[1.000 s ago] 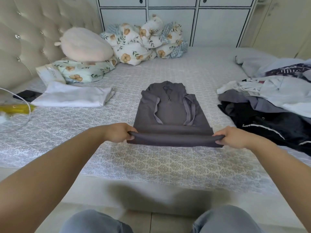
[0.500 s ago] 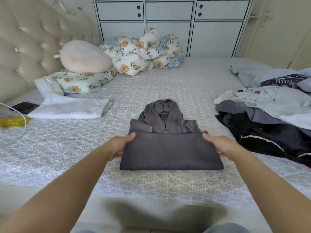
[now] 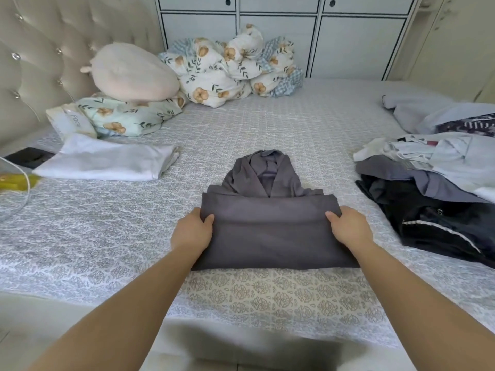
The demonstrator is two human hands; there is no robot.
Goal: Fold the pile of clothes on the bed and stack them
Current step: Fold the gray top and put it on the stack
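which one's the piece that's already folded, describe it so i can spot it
Start at the tufted headboard on the left and drop to the floral pillow. Just in front of it lies the folded white garment, flat, alone, and pale, unlike the jumbled clothes pile.

Matt grey cloth garment on a patterned woven bedspread; tufted, faintly glossy headboard

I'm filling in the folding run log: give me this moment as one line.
step: folding grey hoodie | left hand: grips left edge | right hand: grips right edge | hood: still exposed | unfolded pile: right
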